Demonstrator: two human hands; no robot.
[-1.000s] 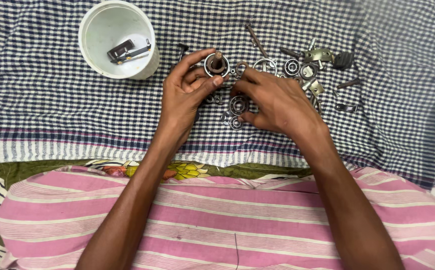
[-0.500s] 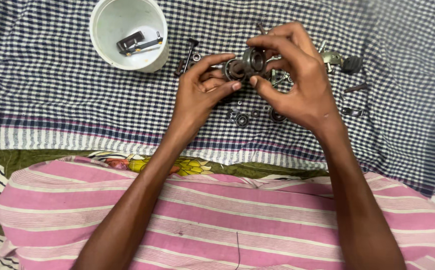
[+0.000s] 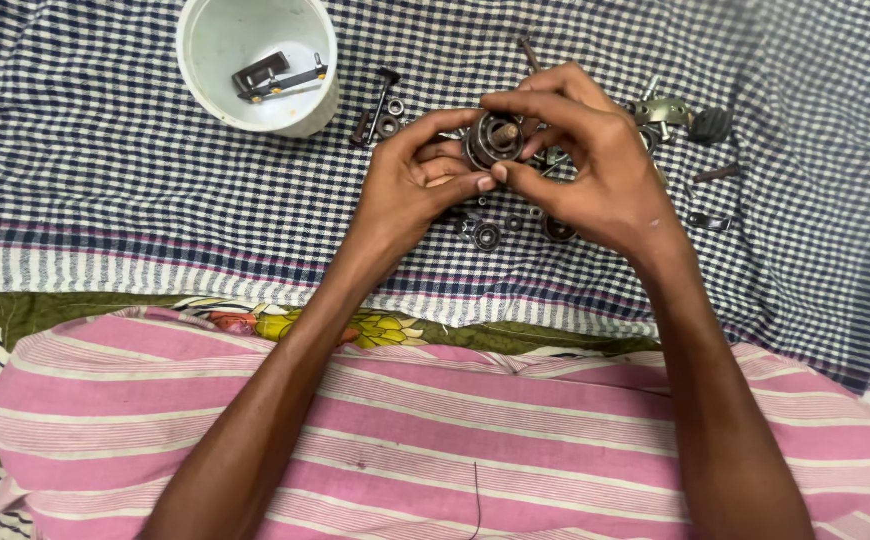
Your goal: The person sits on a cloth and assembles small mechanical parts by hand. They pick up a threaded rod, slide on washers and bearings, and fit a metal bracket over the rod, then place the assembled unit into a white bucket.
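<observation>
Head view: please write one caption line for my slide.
Left hand and right hand hold a bearing above a checked cloth with small metal parts.

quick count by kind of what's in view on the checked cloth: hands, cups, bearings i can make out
hands: 2, left hand and right hand, sharing one bearing
white cup: 1
bearings: 3, the held one, two loose
total: 6

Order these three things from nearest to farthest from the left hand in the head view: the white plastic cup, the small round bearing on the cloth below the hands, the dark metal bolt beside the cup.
1. Small round bearing on the cloth: just below and right of the left hand.
2. Dark metal bolt: above the hand, towards the left.
3. White plastic cup: far upper left.
</observation>
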